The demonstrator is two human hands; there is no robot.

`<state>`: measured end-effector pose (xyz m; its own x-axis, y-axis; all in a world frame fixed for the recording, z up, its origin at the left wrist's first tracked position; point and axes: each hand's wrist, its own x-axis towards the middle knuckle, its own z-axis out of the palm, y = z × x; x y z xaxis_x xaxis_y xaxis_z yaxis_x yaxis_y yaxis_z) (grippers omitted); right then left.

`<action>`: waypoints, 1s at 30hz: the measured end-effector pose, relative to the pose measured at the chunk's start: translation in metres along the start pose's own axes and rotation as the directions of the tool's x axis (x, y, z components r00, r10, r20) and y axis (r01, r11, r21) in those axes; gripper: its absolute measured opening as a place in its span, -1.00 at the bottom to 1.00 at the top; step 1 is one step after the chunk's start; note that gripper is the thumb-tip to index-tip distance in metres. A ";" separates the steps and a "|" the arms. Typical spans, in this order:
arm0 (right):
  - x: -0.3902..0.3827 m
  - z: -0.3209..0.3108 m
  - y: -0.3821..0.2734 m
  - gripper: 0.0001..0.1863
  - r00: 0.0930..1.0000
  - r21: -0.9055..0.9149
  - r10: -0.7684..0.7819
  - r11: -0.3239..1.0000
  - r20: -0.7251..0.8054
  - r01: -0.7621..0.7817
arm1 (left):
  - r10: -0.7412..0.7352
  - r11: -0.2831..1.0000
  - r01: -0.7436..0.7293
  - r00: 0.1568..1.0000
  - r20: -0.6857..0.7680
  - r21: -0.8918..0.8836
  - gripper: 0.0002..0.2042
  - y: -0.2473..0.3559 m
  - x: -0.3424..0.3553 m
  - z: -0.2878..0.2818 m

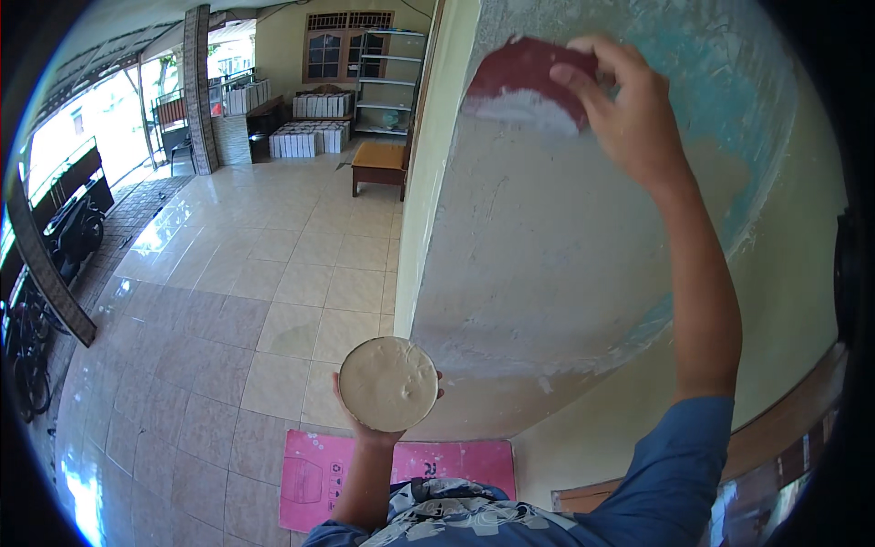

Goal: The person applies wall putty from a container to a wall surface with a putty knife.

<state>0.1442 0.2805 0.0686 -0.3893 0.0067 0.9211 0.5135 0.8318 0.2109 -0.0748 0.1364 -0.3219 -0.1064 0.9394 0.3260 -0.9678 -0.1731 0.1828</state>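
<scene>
Raised at the upper right, my right hand (629, 105) grips a dark red, flat putty spreader (529, 73) with a whitish smear along its lower edge. The spreader lies against the grey, partly coated wall (538, 237), near its left corner. Low in the middle, my left hand (369, 433) holds up a round tub of beige putty (387, 383) from beneath. Its fingertips show on both sides of the rim, and the rest of the hand is mostly hidden by the tub. The putty surface has ridges and a dent on its right side.
A pink mat or flattened board (456, 465) lies on the tiled floor (200, 365) below me. Turquoise paint (711, 91) shows on the wall's right. Farther off stand a low orange-topped table (378, 157), a metal shelf (390, 82) and stacked boxes (305, 139). Motorbikes (73, 232) stand outside at left.
</scene>
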 end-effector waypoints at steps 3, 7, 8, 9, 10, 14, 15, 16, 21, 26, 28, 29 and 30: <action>0.014 -0.009 0.012 -0.57 0.984 0.010 0.118 0.993 -0.132 -0.118 | -0.024 0.999 0.024 1.000 0.002 -0.024 0.01 -0.001 0.001 -0.002; 0.006 -0.009 0.015 -0.57 0.985 0.170 0.134 0.979 -0.107 -0.115 | -0.018 0.999 0.019 0.999 0.027 -0.028 0.01 0.003 0.000 0.001; -0.003 -0.002 0.011 -0.57 0.986 0.173 0.129 0.979 -0.108 -0.110 | -0.023 0.999 0.024 0.999 0.042 -0.040 0.01 0.004 -0.001 0.001; -0.011 0.007 0.006 -0.54 0.998 0.076 0.042 0.996 -0.036 -0.039 | -0.026 0.998 0.029 0.998 0.058 -0.052 0.01 0.005 0.000 0.000; -0.016 0.008 0.004 -0.52 0.998 -0.024 -0.033 0.999 0.048 0.034 | -0.030 0.998 0.033 0.998 0.060 -0.054 0.01 0.003 0.001 -0.002; 0.007 -0.007 0.022 -0.54 0.973 0.052 0.076 0.996 -0.220 -0.066 | -0.025 0.999 0.027 0.998 0.050 -0.036 0.02 0.001 0.002 -0.004; 0.012 -0.013 0.024 -0.57 0.955 0.134 0.110 0.988 -0.277 -0.075 | -0.026 0.999 0.027 1.000 0.015 -0.041 0.02 -0.001 0.002 -0.003; 0.009 -0.011 0.023 -0.57 0.952 0.146 0.112 0.987 -0.284 -0.073 | -0.016 0.999 0.017 1.000 0.015 -0.031 0.02 -0.001 -0.001 -0.001; -0.012 0.007 0.013 -0.65 0.990 -0.019 -0.110 0.994 -0.086 0.109 | -0.003 1.000 0.003 1.000 0.020 -0.020 0.01 0.003 -0.001 -0.006; 0.015 -0.024 0.040 -0.56 0.948 0.219 0.195 0.965 -0.250 -0.141 | -0.022 0.999 0.022 1.000 -0.012 -0.035 0.01 -0.001 0.003 -0.004; 0.007 -0.014 0.027 -0.59 0.947 0.199 0.224 0.963 -0.229 -0.180 | -0.006 1.000 0.005 0.999 -0.032 -0.029 0.00 0.005 0.001 -0.004; -0.002 -0.008 0.018 -0.64 0.983 0.194 0.115 0.977 -0.145 -0.086 | -0.008 0.999 0.008 1.000 -0.010 -0.044 0.00 0.004 0.002 -0.004; -0.008 -0.001 0.015 -0.68 0.998 0.197 0.002 0.980 -0.059 0.010 | -0.009 0.998 0.010 1.000 0.012 -0.058 0.00 0.003 0.003 -0.005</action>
<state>0.1557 0.2922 0.0644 -0.3425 -0.0248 0.9392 0.3489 0.9248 0.1516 -0.0790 0.1397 -0.3247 -0.0950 0.9372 0.3355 -0.9804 -0.1466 0.1317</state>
